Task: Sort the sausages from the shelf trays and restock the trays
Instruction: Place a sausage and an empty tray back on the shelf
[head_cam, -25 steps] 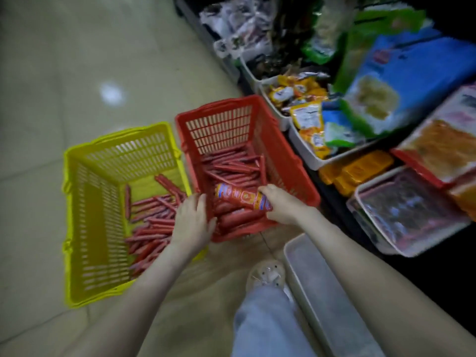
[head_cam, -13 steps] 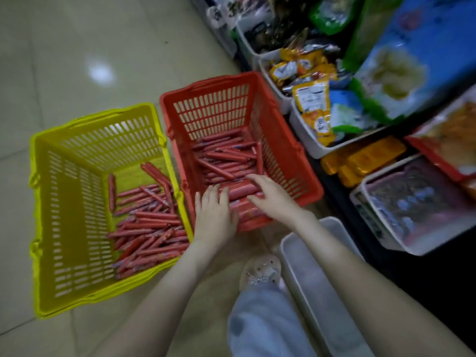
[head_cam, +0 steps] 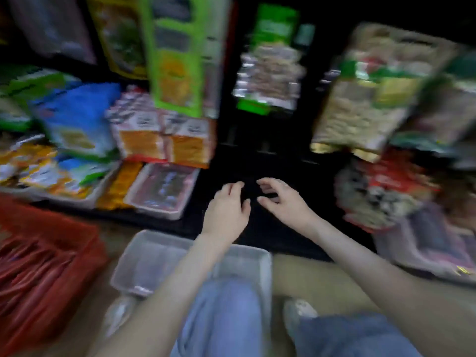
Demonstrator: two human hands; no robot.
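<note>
1. Two bare hands at frame centre, side by side over the dark shelf (head_cam: 257, 155) gap, close to each other but not touching.
2. Left hand (head_cam: 226, 210): palm down, fingers spread and loosely bent, grip open, nothing in it.
3. Right hand (head_cam: 283, 199): fingers curled toward the thumb with a gap between, grip open and empty as far as the blur allows.
4. Sausages (head_cam: 31, 276): red sticks heaped in the red basket (head_cam: 59, 228) at lower left of the frame, well apart from both hands.
5. Clear plastic tray (head_cam: 144, 256) on the floor at lower centre, just right of the red basket, partly hidden under the left forearm and the knees in pale blue jeans (head_cam: 221, 318); contents hard to read, possibly a pink scrap at its near edge.
6. Second white tray (head_cam: 162, 191) on the shelf at centre left, just left of the left hand, holding something pink and blurred.
7. Orange packets (head_cam: 164, 143) stacked behind that tray; blue bag (head_cam: 74, 117) further left; green hanging pack (head_cam: 175, 55) at upper centre.
8. Bags of snacks (head_cam: 365, 112) at upper right and a red-printed pack (head_cam: 386, 186) at mid right, all smeared by motion blur.
9. Pale shoe (head_cam: 298, 315) at lower centre right on the tan floor (head_cam: 309, 279).
</note>
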